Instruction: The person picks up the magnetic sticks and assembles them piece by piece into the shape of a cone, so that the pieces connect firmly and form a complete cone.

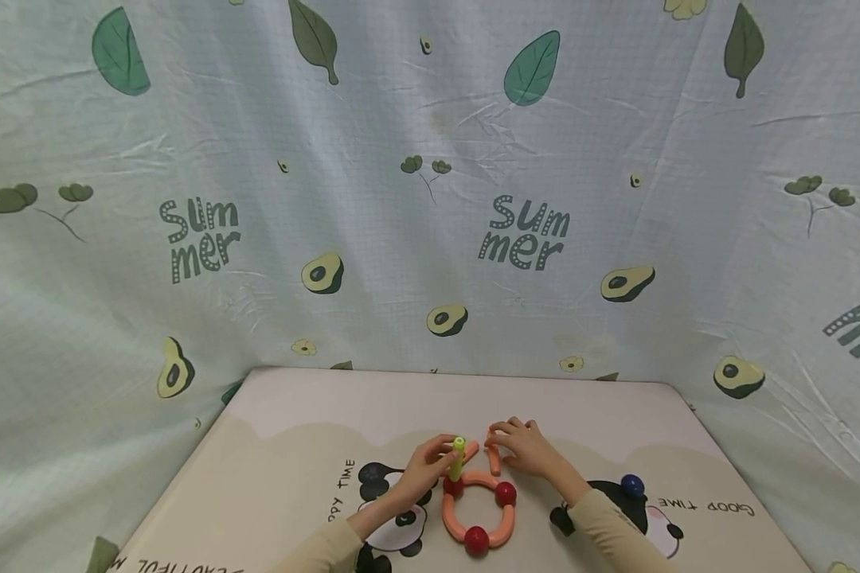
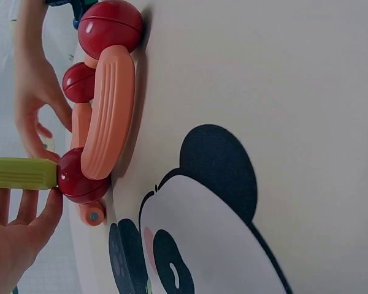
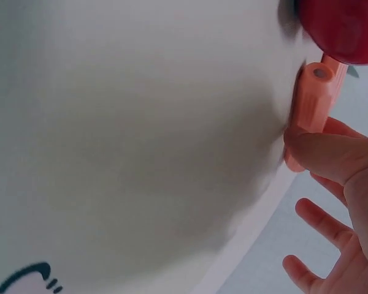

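Observation:
A ring of curved orange pieces [image 1: 450,521] joined by red balls [image 1: 476,542] lies on the table. My left hand [image 1: 423,471] pinches a yellow-green rod [image 2: 21,173] that stands upright on the ring's far left red ball [image 2: 83,176]. Just beyond the ring, my right hand [image 1: 526,450] holds an orange rod [image 3: 313,101] between thumb and fingers, low over the tabletop. In the right wrist view, its other fingers spread away from the rod. A second orange rod [image 1: 471,451] lies between the two hands, partly hidden behind the yellow-green one.
Right of the right forearm sits a dark blue ball [image 1: 632,485]. The pale tabletop [image 1: 294,414] carries printed panda faces and lettering. A curtain [image 1: 373,199] printed with leaves and avocados hangs behind the table's far edge.

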Action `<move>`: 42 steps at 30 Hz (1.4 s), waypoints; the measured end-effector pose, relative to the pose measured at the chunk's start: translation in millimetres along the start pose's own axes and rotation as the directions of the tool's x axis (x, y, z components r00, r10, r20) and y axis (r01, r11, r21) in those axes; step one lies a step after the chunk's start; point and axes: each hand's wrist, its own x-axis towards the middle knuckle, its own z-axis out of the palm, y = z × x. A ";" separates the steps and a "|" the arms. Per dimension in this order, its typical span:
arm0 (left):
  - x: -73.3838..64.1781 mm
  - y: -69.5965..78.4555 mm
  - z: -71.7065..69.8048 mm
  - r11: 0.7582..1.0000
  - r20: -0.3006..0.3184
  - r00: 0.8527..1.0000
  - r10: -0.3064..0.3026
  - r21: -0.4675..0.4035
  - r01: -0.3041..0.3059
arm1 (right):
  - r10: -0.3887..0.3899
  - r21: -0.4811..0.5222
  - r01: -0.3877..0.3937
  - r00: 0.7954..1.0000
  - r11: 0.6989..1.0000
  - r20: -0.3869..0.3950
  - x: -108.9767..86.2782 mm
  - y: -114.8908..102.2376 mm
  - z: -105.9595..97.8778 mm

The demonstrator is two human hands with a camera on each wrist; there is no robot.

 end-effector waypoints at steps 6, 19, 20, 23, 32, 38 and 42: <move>-6.4 18.4 2.7 1.000 0.001 1.000 -0.013 0.009 0.013 | -0.011 0.002 0.011 1.000 1.000 0.019 -0.3 0.8 2.5; 2.4 -6.3 -0.9 1.000 -0.008 1.000 -0.008 0.012 0.008 | 0.029 0.010 -0.030 0.999 1.000 0.041 0.8 2.2 4.2; 2.6 -6.5 -1.1 1.000 -0.008 1.000 -0.008 0.013 0.008 | 0.031 0.005 -0.032 0.999 0.999 0.042 1.0 2.1 3.9; 3.0 -7.0 -1.4 1.000 -0.012 1.000 -0.011 0.016 0.011 | 0.030 -0.005 -0.029 0.999 1.000 0.036 1.6 2.2 4.0; 1.4 -3.1 -0.6 0.999 -0.020 1.000 -0.014 0.030 0.015 | 0.093 0.057 -0.094 0.995 0.994 0.020 0.0 3.6 7.2; 3.8 -5.2 -1.3 1.000 -0.007 1.000 -0.016 0.018 0.016 | 0.117 0.118 -0.118 0.993 0.986 0.017 -0.8 4.7 6.4; 4.7 -6.6 -1.6 1.000 -0.003 1.000 -0.008 0.014 0.008 | 0.129 0.140 -0.132 0.991 0.981 0.028 -1.5 6.0 7.5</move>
